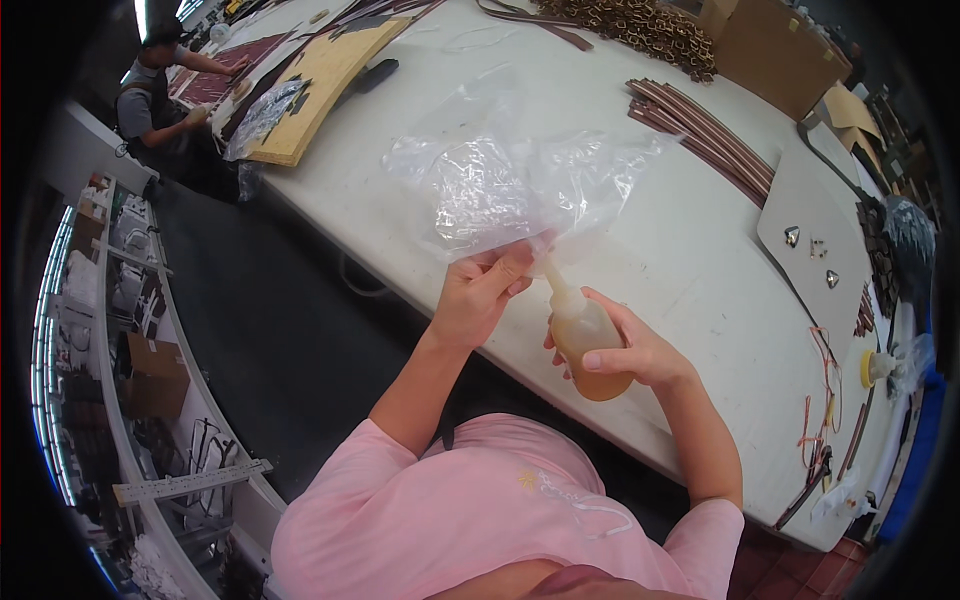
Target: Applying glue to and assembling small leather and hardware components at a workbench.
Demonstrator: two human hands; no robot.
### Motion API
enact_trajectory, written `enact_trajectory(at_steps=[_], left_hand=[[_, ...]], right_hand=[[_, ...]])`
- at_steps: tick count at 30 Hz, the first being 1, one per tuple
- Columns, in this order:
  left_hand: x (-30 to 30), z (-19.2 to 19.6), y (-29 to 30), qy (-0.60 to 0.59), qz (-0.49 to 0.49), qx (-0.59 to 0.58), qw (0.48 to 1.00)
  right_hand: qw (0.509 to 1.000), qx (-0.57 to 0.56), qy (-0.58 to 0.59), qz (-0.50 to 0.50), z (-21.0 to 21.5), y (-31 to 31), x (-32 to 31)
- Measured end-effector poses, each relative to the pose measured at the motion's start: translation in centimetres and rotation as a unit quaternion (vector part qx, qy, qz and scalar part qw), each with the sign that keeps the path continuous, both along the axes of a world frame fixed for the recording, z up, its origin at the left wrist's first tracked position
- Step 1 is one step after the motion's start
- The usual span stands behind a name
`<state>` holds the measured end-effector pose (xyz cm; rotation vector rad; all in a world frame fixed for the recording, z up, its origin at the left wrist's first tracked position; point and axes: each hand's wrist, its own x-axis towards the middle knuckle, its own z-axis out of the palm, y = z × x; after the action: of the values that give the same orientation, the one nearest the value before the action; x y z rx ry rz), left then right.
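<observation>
A squeeze bottle [590, 345] of translucent plastic, with amber liquid low inside, is gripped in my right hand [635, 345]. It tilts so that its narrow nozzle points up toward my left hand [480, 292]. The fingers of that hand pinch the gathered edge of a clear plastic bag [480, 195], which spreads crumpled over the white table [700, 270]. The nozzle's tip is right beside the pinched plastic; whether it touches or enters the bag, I cannot tell.
Brown strips [700, 135] lie bundled at the right, near a grey board [815, 215] with small metal parts. Behind them are a heap of chain [640, 35] and a cardboard box [775, 55]. A wooden board [325, 90] lies far left, where another person [160, 105] works.
</observation>
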<state>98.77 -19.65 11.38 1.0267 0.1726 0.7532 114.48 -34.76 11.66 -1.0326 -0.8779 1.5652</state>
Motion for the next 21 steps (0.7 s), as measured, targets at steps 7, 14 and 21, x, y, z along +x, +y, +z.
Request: enact_trajectory(at_steps=[7, 14, 21], left_hand=[[1.4, 0.5, -1.2, 0.006, 0.112, -0.062, 0.992], [1.3, 1.0, 0.1, -0.023, 0.125, -0.117, 0.985], [0.5, 3.8, -1.9, -0.02, 0.106, 0.019, 0.994]], right_hand=[[0.981, 0.009, -0.174, -0.091, 0.0, 0.1, -2.1], [0.785, 0.187, -0.507, -0.303, -1.1, -0.3, -2.9], [0.888, 0.185, -0.363, -0.214, 1.9, -4.1, 0.1]])
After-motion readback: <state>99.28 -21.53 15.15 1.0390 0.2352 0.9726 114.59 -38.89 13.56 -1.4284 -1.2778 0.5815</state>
